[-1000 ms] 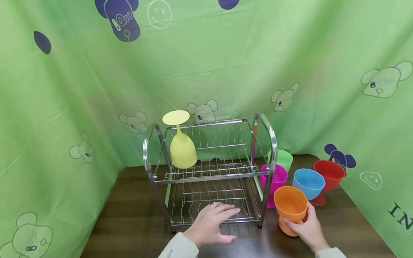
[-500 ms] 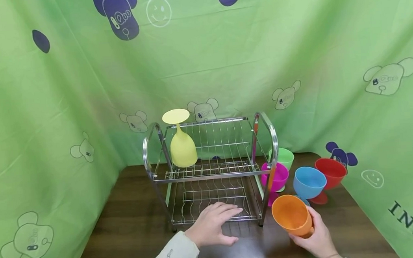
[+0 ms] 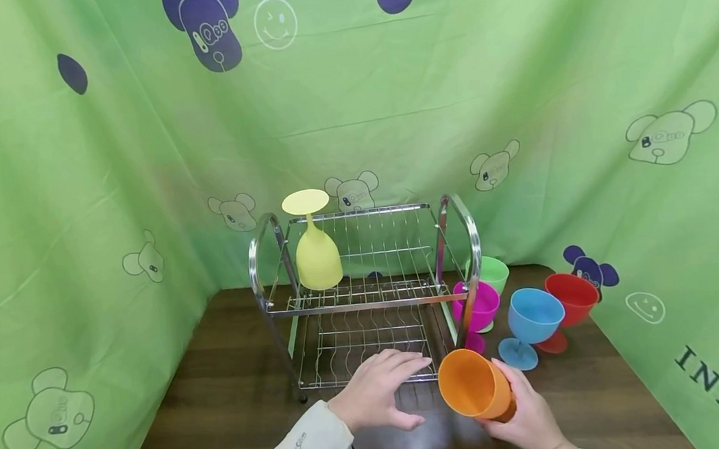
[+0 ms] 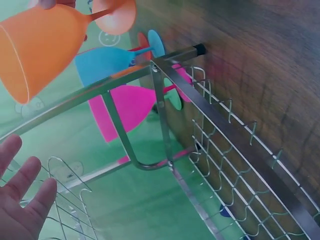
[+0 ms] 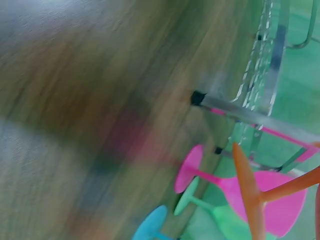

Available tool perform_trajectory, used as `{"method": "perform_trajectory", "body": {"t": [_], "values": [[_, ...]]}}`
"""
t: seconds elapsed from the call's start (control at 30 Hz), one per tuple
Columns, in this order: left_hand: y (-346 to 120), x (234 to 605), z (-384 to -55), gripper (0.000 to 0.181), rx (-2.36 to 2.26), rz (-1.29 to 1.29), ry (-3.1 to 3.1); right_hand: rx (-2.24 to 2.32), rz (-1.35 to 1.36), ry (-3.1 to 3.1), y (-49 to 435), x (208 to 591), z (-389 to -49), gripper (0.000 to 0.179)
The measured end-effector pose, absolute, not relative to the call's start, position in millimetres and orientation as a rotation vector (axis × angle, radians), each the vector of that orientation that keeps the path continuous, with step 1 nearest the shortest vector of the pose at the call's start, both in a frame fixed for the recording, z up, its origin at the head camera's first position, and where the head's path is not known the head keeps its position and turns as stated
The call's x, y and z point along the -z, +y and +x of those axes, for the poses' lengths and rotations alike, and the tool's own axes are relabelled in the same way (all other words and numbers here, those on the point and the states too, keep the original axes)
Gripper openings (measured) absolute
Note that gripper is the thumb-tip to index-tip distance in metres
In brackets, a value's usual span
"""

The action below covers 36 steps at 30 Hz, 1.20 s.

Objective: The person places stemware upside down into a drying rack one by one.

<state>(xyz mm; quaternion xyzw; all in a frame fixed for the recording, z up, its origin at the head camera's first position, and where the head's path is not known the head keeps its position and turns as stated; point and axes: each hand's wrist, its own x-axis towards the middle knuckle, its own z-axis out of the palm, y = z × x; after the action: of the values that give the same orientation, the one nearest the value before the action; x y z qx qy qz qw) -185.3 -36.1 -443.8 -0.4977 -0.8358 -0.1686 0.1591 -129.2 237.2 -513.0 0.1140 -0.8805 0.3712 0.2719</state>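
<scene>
In R hand (image 3: 527, 413): orange cup (image 3: 473, 384).

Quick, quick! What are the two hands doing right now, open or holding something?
Left hand: open, nothing in its grip.
Right hand: closed, holding the orange cup.

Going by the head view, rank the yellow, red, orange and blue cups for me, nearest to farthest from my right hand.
1. Orange cup: held in the right hand.
2. Blue cup: on the table, just beyond the hand.
3. Red cup: behind the blue one, farther right.
4. Yellow cup: upside down on the rack, upper left.
</scene>
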Motion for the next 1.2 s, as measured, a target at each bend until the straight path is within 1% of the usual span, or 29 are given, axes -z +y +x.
{"method": "perform_trajectory", "body": {"t": [0.17, 0.37, 0.5, 0.63, 0.83, 1.1, 1.2], "values": [[-33, 439, -184, 0.087, 0.466, -1.433, -2.394, -0.927, 0.349, -2.417, 228, 505, -131, 0.096], [-29, 440, -183, 0.091, 0.461, -1.436, -2.268, -0.758, 0.601, -2.317, 220, 500, -136, 0.096], [-27, 442, -182, 0.09, 0.506, -1.414, -2.207, -0.711, 0.722, -2.263, 213, 495, -139, 0.09], [-26, 443, -180, 0.091, 0.519, -1.375, -2.199, -0.682, 0.767, -2.248, 206, 490, -142, 0.083], [-30, 440, -180, 0.093, 0.508, -1.374, -2.238, -0.642, 0.809, -2.236, 193, 484, -147, 0.083], [-40, 433, -184, 0.078, 0.527, -1.388, -2.277, -0.599, 0.817, -2.277, 180, 477, -152, 0.091], [-41, 436, -184, 0.076, 0.546, -1.381, -2.256, -0.594, 0.815, -2.317, 178, 475, -151, 0.093]]}}
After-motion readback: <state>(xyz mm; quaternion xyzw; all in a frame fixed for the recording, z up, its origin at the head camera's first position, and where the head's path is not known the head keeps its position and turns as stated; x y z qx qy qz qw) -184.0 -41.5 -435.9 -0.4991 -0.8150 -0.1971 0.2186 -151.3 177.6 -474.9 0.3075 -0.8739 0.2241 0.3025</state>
